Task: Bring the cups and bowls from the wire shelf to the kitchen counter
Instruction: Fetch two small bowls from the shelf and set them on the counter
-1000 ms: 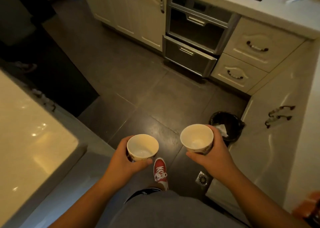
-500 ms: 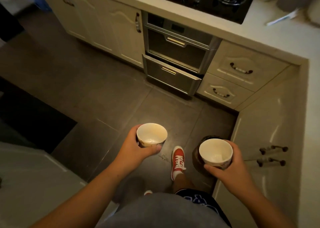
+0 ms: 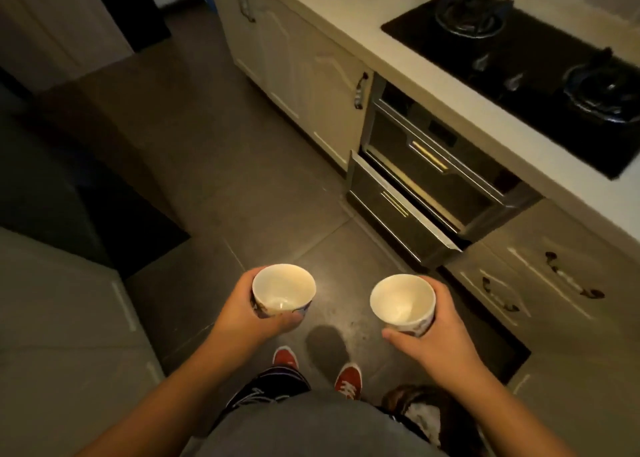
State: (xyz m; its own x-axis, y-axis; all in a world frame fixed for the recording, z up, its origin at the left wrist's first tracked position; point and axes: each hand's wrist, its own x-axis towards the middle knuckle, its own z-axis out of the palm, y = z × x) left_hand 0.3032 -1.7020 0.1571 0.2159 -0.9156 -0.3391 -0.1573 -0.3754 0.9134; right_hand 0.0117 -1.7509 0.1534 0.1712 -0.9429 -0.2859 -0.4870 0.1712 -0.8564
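Dark tiled floor [image 3: 214,165] fills the view, the kitchen counter [image 3: 349,16] running along the right with its black hob [image 3: 519,75]. Both forearms reach forward at waist height. The left hand [image 3: 242,314] wraps its fingers round one cup [image 3: 284,292], upright; the right hand [image 3: 436,335] grips a second cup [image 3: 403,302] likewise, both over the floor above red shoes [image 3: 348,380].

Left hand [image 3: 242,312] and right hand [image 3: 434,338] curled closed, forearms extended.
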